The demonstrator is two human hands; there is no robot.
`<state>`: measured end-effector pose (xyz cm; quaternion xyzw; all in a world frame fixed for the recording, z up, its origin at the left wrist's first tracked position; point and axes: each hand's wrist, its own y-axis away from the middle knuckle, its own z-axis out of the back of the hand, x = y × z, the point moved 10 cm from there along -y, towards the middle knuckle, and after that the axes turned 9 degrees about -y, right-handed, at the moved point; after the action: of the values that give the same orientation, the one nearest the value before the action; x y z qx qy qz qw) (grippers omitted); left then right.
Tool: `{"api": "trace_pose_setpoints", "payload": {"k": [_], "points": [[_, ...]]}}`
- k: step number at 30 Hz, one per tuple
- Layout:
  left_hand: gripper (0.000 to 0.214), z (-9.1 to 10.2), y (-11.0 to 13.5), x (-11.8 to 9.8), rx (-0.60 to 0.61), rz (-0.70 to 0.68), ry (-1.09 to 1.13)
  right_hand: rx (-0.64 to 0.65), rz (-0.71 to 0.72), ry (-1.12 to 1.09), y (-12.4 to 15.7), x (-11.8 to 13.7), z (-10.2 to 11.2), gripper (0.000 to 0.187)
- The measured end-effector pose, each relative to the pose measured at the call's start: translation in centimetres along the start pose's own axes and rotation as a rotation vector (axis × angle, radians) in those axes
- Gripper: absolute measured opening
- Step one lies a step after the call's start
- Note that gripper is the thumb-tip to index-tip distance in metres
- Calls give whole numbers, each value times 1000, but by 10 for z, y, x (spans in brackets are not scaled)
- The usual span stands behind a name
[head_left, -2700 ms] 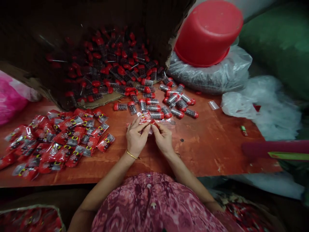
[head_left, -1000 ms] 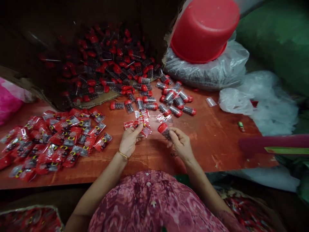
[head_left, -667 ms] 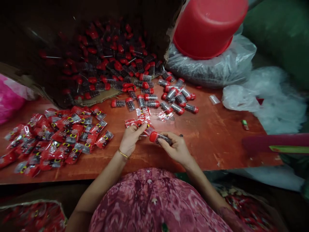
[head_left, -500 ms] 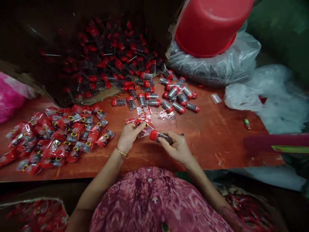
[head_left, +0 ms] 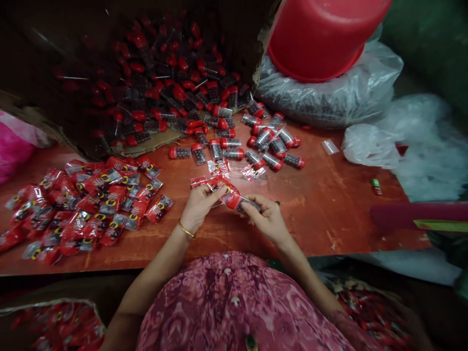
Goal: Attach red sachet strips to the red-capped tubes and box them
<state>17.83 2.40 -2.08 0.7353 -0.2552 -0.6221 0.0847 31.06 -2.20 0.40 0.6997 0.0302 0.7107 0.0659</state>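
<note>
My left hand (head_left: 199,204) pinches a small red printed plastic packet (head_left: 222,187). Between finger and thumb, my right hand (head_left: 266,217) grips a clear tube with a red cap (head_left: 251,204), filled with dark beads. The tube's capped end sits at the packet's mouth and seems partly inside it. More flat red packets (head_left: 218,168) lie just beyond my hands. A loose group of capped tubes (head_left: 272,146) rests on the table behind them. To the left is a heap of filled red packets (head_left: 98,204).
A large cardboard box (head_left: 161,141) on its side spills many red-capped tubes (head_left: 179,92). At the back right, a red tub (head_left: 325,39) stands upside down on a bulging clear plastic bag (head_left: 329,102). Crumpled plastic bags (head_left: 369,146) and a small green-topped object (head_left: 375,185) lie to the right.
The red cap of the tube has moved left, into the mouth of the packet. My hands have come closer together, and the view has shifted slightly.
</note>
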Motion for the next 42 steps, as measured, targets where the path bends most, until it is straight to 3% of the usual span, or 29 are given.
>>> {"api": "trace_pose_setpoints", "payload": {"k": [3, 8, 11, 17, 22, 26, 31, 37, 40, 42], "points": [[33, -2, 0, -1, -58, -48, 30, -4, -64, -105, -1, -7, -3, 29], [31, -9, 3, 7, -63, -60, 71, -158, 45, -98, 3, -9, -2, 24], [33, -13, 4, 16, -61, -23, 139, -215, 22, -195, 3, -19, -4, 25], [31, -15, 3, 27, -41, 44, 261, -45, 17, -96, -8, -19, -21, 24], [28, -17, 1, 22, 9, 21, 265, -137, 133, -14, -12, -6, -18, 20], [27, -16, 2, 19, 16, 18, 301, -39, 94, -44, -13, -10, -32, 20], [28, -9, -1, 15, -6, -13, 260, -31, 147, 50, -12, 1, -30, 20], [31, -22, 4, 7, 126, -37, 195, 76, -81, -337, -21, -8, -44, 31], [35, -18, 6, 10, 85, -19, 180, 119, -132, -515, -19, -10, -54, 36], [36, -11, 7, 11, 29, -23, 218, 164, -133, -508, -16, -12, -58, 39]]}}
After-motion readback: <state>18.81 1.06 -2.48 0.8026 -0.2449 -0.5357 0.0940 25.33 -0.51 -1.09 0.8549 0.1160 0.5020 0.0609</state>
